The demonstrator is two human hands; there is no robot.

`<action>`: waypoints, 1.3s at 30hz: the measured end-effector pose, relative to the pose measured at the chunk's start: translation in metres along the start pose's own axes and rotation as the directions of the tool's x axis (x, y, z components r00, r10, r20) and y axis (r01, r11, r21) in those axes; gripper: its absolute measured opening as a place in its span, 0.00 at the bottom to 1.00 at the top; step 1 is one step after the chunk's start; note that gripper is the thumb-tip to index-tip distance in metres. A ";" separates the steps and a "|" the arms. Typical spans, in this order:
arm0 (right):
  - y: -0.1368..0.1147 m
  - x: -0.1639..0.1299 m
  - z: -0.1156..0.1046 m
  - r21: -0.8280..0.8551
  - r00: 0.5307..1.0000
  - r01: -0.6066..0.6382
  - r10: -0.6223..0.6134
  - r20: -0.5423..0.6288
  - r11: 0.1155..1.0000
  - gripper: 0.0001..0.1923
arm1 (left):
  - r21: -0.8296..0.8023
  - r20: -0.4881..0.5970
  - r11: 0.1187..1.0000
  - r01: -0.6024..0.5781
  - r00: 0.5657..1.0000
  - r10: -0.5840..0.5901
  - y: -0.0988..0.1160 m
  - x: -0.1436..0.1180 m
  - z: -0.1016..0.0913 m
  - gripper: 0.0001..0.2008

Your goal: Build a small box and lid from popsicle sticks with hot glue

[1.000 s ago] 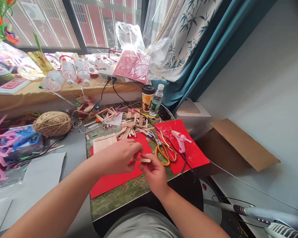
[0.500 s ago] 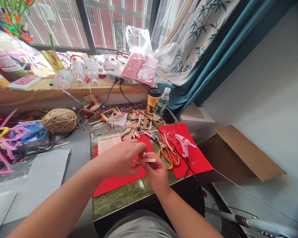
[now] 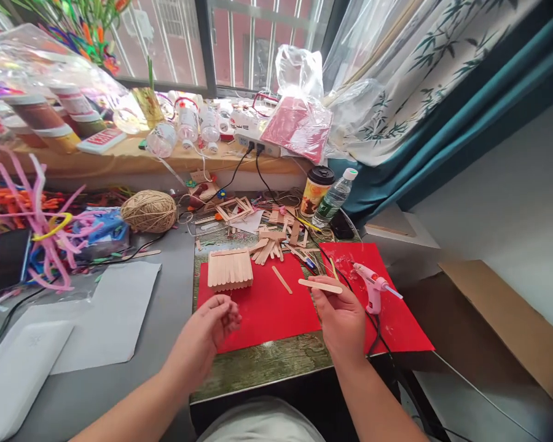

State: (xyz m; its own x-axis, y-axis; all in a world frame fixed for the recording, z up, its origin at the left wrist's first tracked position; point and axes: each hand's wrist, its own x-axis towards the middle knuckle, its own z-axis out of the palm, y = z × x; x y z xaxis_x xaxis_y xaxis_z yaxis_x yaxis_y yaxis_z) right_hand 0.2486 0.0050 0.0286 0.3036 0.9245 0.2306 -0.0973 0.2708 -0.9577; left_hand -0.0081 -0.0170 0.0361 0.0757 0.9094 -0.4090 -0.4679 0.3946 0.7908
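Note:
My right hand (image 3: 343, 322) pinches a wooden craft stick (image 3: 320, 286) between thumb and fingers, held level above the red sheet. My left hand (image 3: 207, 334) hovers over the sheet's near left side, fingers curled in, and nothing shows in them. Just beyond it stands a small box-like piece built of craft sticks (image 3: 230, 269), apart from the fingers. A single loose craft stick (image 3: 282, 279) lies slantwise on the red sheet (image 3: 267, 313) between the two hands.
A pink glue gun (image 3: 373, 285) rests on a second red sheet (image 3: 408, 334) at right, its cord trailing forward. Behind lie piled craft sticks (image 3: 270, 245), a lidded paper cup (image 3: 316, 193) and a water bottle (image 3: 335, 199). A twine ball (image 3: 150, 210) sits at left.
My hands have parted: the left moved left and the right moved right with the craft stick. The view has swung left. The stick-built box and loose stick are now uncovered.

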 end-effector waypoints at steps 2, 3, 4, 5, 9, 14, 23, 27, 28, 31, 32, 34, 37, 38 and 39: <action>-0.006 0.009 0.005 -0.071 0.997 0.037 -0.032 0.069 0.997 0.07 | -0.236 -0.167 0.970 0.061 0.981 -0.102 -0.019 0.003 0.006 0.04; -0.010 0.012 0.009 -0.104 0.993 0.056 -0.045 0.110 0.993 0.05 | -0.320 -0.228 0.947 0.038 0.967 -0.115 -0.023 0.007 0.010 0.06; -0.013 0.016 0.013 -0.136 0.987 0.078 -0.057 0.152 0.988 0.04 | -0.381 -0.257 0.925 0.012 0.959 -0.118 -0.024 0.011 0.014 0.07; -0.016 0.019 0.019 -0.166 0.978 0.100 -0.066 0.197 0.981 0.03 | -0.422 -0.268 0.906 -0.022 0.958 -0.101 -0.022 0.016 0.017 0.08; -0.025 0.032 0.041 -0.311 0.914 0.239 -0.105 0.393 0.920 0.03 | -0.503 -0.196 0.861 -0.078 0.980 -0.025 -0.010 0.034 0.017 0.12; -0.027 0.052 0.072 -0.386 0.723 0.501 -0.129 0.679 0.774 0.08 | -0.604 -0.096 0.794 -0.063 0.995 0.006 -0.007 0.045 0.006 0.17; -0.005 0.064 0.132 -0.382 0.414 0.716 0.085 0.906 0.584 0.08 | -0.699 -0.110 0.714 -0.042 0.993 -0.049 -0.004 0.044 -0.002 0.21; 0.004 0.062 0.145 -0.397 0.349 0.767 0.192 0.917 0.505 0.07 | -0.661 -0.122 0.749 -0.041 0.991 -0.054 -0.004 0.043 -0.002 0.19; 0.006 0.061 0.147 -0.398 0.337 0.775 0.212 0.917 0.491 0.07 | -0.653 -0.113 0.756 -0.047 0.993 -0.036 -0.004 0.042 -0.002 0.18; 0.011 0.059 0.150 -0.404 0.310 0.795 0.270 0.912 0.452 0.08 | -0.628 -0.086 0.774 -0.077 0.996 0.030 -0.007 0.041 -0.002 0.15; 0.011 0.059 0.150 -0.408 0.305 0.800 0.289 0.908 0.440 0.08 | -0.618 -0.085 0.782 -0.086 0.995 0.042 -0.007 0.041 -0.002 0.13; 0.011 0.058 0.152 -0.419 0.298 0.804 0.325 0.898 0.421 0.09 | -0.595 -0.090 0.798 -0.095 0.995 0.051 -0.008 0.041 -0.002 0.10; 0.010 0.058 0.155 -0.427 0.286 0.808 0.364 0.886 0.405 0.10 | -0.584 -0.087 0.808 -0.083 0.995 0.039 -0.009 0.041 -0.003 0.07; 0.010 0.059 0.156 -0.425 0.281 0.809 0.368 0.886 0.406 0.10 | -0.586 -0.085 0.806 -0.078 0.996 0.035 -0.009 0.042 -0.003 0.06; 0.010 0.059 0.156 -0.421 0.277 0.810 0.367 0.888 0.408 0.10 | -0.591 -0.083 0.803 -0.074 0.996 0.031 -0.010 0.042 -0.004 0.05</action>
State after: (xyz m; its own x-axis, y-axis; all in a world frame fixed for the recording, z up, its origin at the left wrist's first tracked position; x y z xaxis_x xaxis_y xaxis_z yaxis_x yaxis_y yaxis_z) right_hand 0.1173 0.1042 0.0593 -0.7936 0.5934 -0.1344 0.6051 0.7467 -0.2763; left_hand -0.0034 0.0165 0.0092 -0.0122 0.9073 -0.4203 -0.9019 0.1715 0.3964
